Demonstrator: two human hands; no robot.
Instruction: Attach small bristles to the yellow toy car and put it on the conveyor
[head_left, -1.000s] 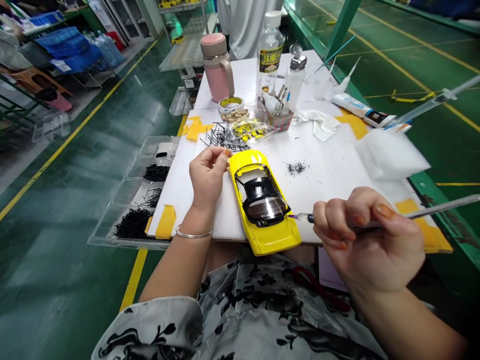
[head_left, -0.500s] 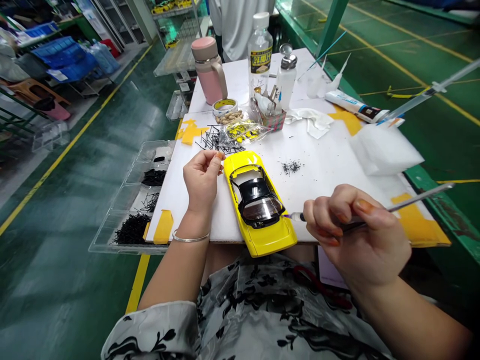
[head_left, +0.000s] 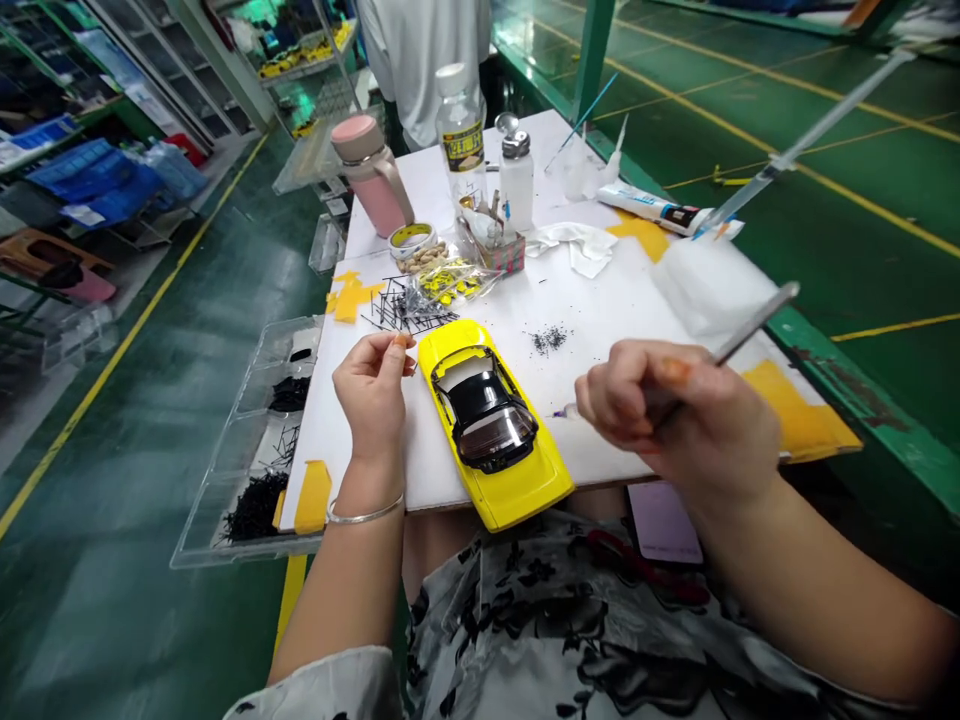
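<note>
A yellow toy car body with a black cabin lies on the white work board, its near end hanging over the front edge. My left hand rests just left of the car, fingertips pinched together on a thin black pin. My right hand is to the right of the car, closed around a long thin syringe-like applicator; its tip points toward the car's right side with a small gap between them.
A pile of black pins and a small heap of dark bits lie behind the car. Further back stand a pink flask, bottles, a tape roll and a glue tube. A clear tray of black parts hangs off the left. A person in white stands behind.
My view has shifted, so everything sits lower left. My right hand has lifted and pulled the applicator tip slightly away from the car. The left hand stays pinched beside the car.
</note>
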